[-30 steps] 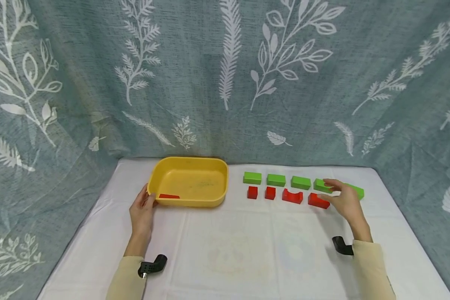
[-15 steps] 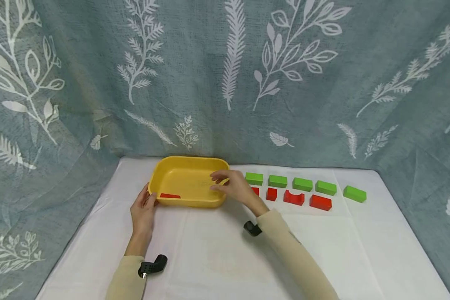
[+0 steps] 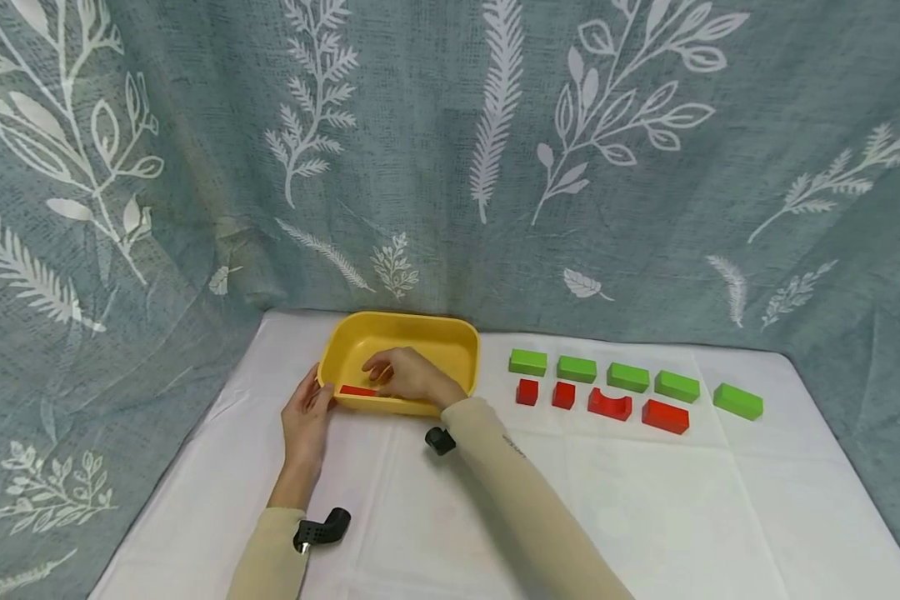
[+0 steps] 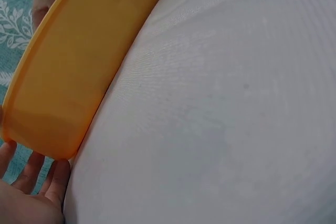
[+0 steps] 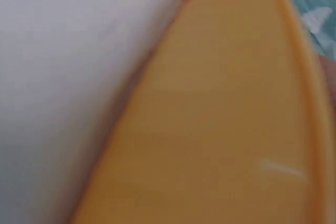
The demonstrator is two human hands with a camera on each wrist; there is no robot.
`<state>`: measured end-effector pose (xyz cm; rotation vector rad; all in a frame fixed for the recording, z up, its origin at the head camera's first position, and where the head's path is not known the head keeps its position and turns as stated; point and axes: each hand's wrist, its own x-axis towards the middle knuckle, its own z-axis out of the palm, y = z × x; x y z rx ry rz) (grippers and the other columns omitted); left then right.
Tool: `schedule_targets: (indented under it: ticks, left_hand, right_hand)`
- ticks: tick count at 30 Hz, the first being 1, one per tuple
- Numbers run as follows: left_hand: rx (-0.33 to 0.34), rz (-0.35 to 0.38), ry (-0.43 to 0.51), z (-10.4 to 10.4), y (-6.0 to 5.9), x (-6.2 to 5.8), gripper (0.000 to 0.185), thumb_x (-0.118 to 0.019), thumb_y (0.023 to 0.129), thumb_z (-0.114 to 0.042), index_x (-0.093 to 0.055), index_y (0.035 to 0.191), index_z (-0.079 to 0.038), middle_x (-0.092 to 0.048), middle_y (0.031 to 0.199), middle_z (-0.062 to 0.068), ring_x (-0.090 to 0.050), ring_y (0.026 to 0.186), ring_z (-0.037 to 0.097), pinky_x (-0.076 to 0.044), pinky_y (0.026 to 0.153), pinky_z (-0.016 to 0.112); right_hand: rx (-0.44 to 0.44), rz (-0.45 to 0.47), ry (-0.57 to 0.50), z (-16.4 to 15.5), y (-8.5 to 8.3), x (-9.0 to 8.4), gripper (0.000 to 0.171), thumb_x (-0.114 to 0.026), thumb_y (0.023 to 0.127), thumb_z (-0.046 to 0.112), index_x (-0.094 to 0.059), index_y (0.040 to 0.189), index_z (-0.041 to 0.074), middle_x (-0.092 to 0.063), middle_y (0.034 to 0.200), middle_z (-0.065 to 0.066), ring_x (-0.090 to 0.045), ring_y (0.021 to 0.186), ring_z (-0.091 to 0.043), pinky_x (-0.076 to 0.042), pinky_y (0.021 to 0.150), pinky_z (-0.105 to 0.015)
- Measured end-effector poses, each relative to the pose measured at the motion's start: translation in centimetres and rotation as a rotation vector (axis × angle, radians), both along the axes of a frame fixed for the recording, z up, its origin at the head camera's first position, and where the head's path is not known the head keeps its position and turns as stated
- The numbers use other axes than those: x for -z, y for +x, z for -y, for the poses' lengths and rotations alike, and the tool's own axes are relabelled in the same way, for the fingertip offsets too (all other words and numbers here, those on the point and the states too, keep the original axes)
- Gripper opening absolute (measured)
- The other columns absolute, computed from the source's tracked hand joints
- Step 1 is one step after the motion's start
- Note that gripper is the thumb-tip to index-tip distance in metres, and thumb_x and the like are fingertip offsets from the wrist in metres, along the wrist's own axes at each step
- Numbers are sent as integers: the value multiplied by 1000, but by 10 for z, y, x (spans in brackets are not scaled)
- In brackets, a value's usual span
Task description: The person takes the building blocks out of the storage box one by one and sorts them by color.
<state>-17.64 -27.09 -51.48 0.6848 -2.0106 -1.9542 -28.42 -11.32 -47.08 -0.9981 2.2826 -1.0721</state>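
A yellow plastic tray (image 3: 442, 320) stands at the back left of the table. My left hand (image 3: 303, 425) holds its front left corner, thumb by the front wall and fingers against the end wall (image 4: 44, 135). Over the tray's inside, my right hand (image 3: 416, 375) reaches across the front rim with bent, parted fingers and nothing seen between them. Its fingertips are close to a flat-looking red block (image 3: 356, 391) in the tray, partly hidden by the front wall. The right wrist view is blurred and mostly filled by the tray's outer wall (image 5: 210, 103).
Right of the tray, several green blocks (image 3: 576, 369) form a back row. In front of them lie two small red blocks (image 3: 527, 392), an arched red block (image 3: 610, 405) and a longer red block (image 3: 666, 417). A patterned curtain (image 3: 435, 150) hangs behind the white-covered table (image 3: 645, 517).
My right hand has moved left from the far right blocks, over the rows, and into the tray. The left hand stays at the tray's corner. The head view has shifted slightly.
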Motion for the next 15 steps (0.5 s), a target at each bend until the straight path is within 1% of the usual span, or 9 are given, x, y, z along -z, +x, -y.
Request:
schedule_targets:
  ticks: [4,7,12,15]
  left_hand:
    - [11,0,1,-1,0,-1,54,-52,102,-26,-35,153,-21,-44,150,2,-48,129,17,-46,96,17]
    - [11,8,-6,-2,1,-1,54,-52,102,-26,-35,153,-22,-43,151,1,-48,130,17,-45,96,17]
    - [12,-5,-4,0,1,-1,54,-52,102,-24,-35,153,-20,-44,150,3,-48,129,18,-45,98,20]
    - [11,-5,-15,3,2,-1,54,-52,102,-26,-35,153,-20,-44,150,3,-48,129,17,-44,99,20]
  right_hand:
    - [31,-84,78,5,1,5,38,-72,86,1,-66,124,6,-71,109,-4,-65,95,-13,-52,81,-16]
    - [56,-105,85,7,1,9,39,-73,86,2,-66,124,7,-71,109,-3,-66,95,-12,-52,81,-16]
    - [66,-124,21,7,1,9,41,-75,84,3,-66,124,6,-72,104,-3,-66,91,-11,-52,80,-16]
    - [74,-152,-40,0,2,5,41,-75,84,4,-65,125,5,-71,101,-2,-65,92,-11,-52,84,-18]
